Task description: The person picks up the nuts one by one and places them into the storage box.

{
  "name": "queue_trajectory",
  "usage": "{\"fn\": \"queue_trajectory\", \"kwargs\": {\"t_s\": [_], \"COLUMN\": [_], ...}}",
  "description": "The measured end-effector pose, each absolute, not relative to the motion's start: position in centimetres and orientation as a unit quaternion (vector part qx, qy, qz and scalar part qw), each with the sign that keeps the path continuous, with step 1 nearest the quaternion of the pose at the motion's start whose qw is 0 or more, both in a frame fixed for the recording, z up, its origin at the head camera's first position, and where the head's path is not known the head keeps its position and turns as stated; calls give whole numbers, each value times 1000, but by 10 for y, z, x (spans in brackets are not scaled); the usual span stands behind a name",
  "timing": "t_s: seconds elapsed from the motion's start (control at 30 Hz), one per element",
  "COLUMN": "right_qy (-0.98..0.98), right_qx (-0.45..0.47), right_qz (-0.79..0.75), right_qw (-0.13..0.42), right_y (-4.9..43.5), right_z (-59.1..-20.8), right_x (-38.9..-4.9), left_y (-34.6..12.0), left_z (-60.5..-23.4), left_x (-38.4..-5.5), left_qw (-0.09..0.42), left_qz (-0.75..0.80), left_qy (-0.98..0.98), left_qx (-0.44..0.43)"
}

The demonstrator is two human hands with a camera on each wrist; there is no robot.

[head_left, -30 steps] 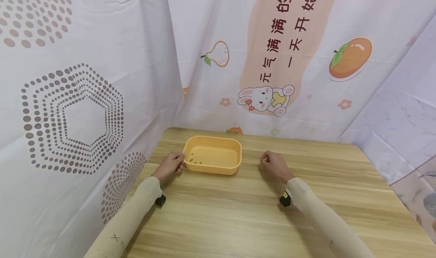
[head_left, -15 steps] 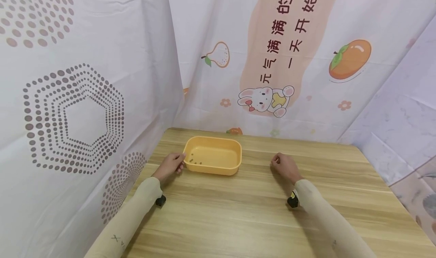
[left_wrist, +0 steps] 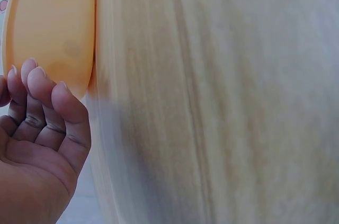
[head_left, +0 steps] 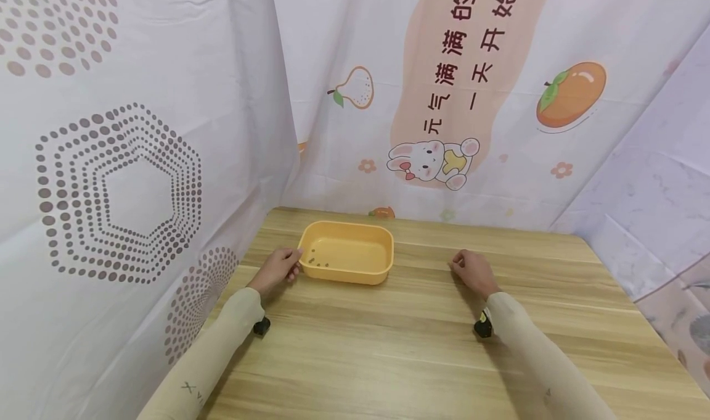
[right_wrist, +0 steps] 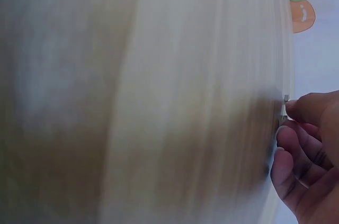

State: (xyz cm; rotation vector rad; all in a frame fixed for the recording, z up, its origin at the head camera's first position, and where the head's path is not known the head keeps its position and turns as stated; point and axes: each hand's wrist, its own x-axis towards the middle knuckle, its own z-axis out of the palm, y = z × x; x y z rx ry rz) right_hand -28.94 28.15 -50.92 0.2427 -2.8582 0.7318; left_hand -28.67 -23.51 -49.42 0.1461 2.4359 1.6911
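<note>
An orange-yellow plastic tray lies on the table, with several tiny dark pieces at the left end of its floor. My left hand pinches the tray's left rim. The left wrist view shows that hand with its fingers curled up against the tray's end. Well to the right of the tray, my right hand is low over the table, thumb and fingers drawn together. In the right wrist view a small metallic piece shows at the thumb and fingertips of this hand, partly hidden by them.
The wood-grain table runs back to a printed curtain with fruit and a rabbit. A white dotted curtain closes off the left side, and a pale marbled sheet hangs at the right.
My right hand has moved to the right, away from the tray, its travel slowing in the last half second. The left hand and the tray have stayed in place.
</note>
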Motion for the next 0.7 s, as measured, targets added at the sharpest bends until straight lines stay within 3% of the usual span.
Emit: {"fn": "queue_trajectory", "kwargs": {"t_s": [0.7], "right_qy": [-960], "right_qx": [112], "right_qz": [243], "right_qw": [79], "right_y": [279], "right_z": [-507], "right_x": [-292], "left_y": [-236], "left_z": [-493], "left_x": [-289], "left_qw": [86], "left_qz": [559], "left_qy": [823], "left_qx": [51]}}
